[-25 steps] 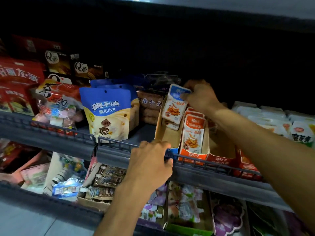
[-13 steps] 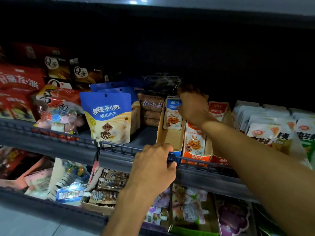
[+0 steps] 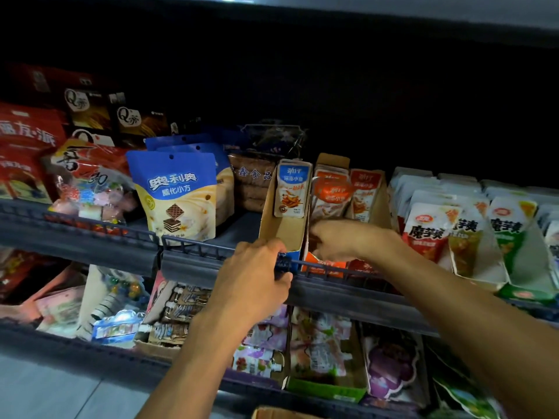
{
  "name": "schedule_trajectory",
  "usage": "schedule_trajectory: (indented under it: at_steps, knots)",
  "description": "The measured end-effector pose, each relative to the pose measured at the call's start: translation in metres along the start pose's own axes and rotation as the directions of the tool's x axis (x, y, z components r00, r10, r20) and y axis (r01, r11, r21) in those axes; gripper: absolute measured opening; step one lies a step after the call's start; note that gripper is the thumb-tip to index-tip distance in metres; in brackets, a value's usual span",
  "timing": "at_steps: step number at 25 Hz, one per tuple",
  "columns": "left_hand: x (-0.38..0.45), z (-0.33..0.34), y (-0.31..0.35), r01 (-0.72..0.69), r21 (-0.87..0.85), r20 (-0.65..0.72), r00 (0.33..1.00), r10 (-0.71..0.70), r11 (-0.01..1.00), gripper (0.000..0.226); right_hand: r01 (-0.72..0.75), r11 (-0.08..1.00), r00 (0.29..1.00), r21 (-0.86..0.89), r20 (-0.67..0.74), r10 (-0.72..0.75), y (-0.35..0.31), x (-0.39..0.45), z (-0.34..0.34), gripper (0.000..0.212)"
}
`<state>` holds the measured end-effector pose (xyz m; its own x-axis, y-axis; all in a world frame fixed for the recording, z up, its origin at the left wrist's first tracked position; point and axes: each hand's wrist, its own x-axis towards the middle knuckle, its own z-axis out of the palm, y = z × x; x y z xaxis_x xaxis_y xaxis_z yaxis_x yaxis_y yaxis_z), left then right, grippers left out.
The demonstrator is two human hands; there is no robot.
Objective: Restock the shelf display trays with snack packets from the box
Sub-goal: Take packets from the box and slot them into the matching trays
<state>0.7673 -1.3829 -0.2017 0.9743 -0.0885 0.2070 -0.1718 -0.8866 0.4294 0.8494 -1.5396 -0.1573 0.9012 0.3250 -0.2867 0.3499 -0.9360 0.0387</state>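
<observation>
2 hands work at the upper shelf. Left hand (image 3: pixel 257 269) curls over the front rail (image 3: pixel 193 247), fingers closed on a small dark blue item at the lower front corner of the cardboard display tray (image 3: pixel 281 228); what that item is cannot be told. Right hand (image 3: pixel 344 238) reaches into the neighbouring tray (image 3: pixel 332 161), fingers bent down among the orange snack packets (image 3: pixel 331 193); whether it pinches 1 cannot be told, since the fingertips are hidden. 1 blue-topped snack packet (image 3: pixel 292 189) stands upright at the back of the left tray, the floor in front of it bare. By judgement, these flat foil sachets are light, limp and somewhat slick; best taken by the stiff sealed top edge, thumb in front and fingers behind, and seated upright so they lean on the row rather than slumping. Only a corner of a cardboard box (image 3: pixel 272 414), possibly the supply, shows at the bottom edge.
</observation>
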Motion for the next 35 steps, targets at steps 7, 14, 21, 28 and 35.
schedule_trajectory:
  at_steps: [7, 14, 21, 28, 35]
  knots:
    - [0.004, 0.002, 0.000, -0.002, -0.004, 0.017, 1.000, 0.002, 1.000, 0.037, -0.068, 0.995, 0.935, -0.077, -0.354, 0.037, 0.006, 0.007, 0.016, 0.033]
    - [0.003, 0.006, -0.004, -0.018, 0.001, 0.007, 1.000, 0.018, 1.000, 0.040, -0.004, 1.000, 0.918, -0.027, -0.397, -0.007, 0.016, -0.004, 0.016, 0.042]
    - [-0.003, 0.004, 0.000, -0.002, -0.013, 0.026, 1.000, 0.002, 1.000, 0.046, 0.022, 1.000, 0.906, -0.001, -0.423, -0.020, 0.026, -0.021, 0.024, 0.057]
    - [-0.030, 0.017, -0.004, -0.013, -0.034, -0.064, 0.998, 0.011, 0.999, 0.087, -0.036, 0.998, 0.852, 0.052, -0.520, 0.057, 0.037, -0.068, 0.055, 0.082]
    - [-0.111, 0.077, 0.011, 0.068, -0.147, -0.048, 0.996, -0.076, 0.987, 0.089, -0.046, 0.916, 0.813, 0.399, -0.517, 0.266, 0.024, -0.170, 0.185, 0.089]
